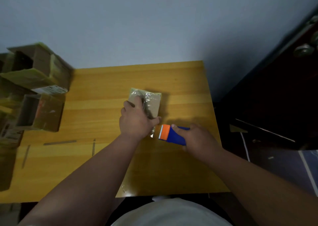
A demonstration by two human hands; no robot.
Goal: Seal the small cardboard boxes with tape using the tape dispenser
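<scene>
Nearest the camera, a pale shirt (172, 213) fills the bottom edge, and two bare forearms reach out from it over a yellow wooden table (103, 165). The right hand (197, 139) is wrapped round the blue handle of a tape dispenser (173, 134), fingers curled under it and the thumb lying along the top, with the orange head and its toothed cutter pointing left. The dispenser sits low over the table, just beside the near right corner of a small cardboard box (151, 105). The left hand (136, 120) rests on top of that box, palm down, the fingers bent over its left and far part and the thumb pressed to the near right corner; whether the fingers grip the box's edge or only press on it I cannot tell. The box lies flat a little right of the table's middle, and shiny clear tape (148, 96) covers its far end and runs down toward the near corner, where a loose strip hangs beside the cutter. Thin strips of brown tape or card (59, 142) lie on the table to the left. Further left, a blurred stack of open cardboard boxes (37, 88) stands at the table's edge. Beyond is a grey-blue wall (137, 27), and at far right a dark wooden door (275, 96).
</scene>
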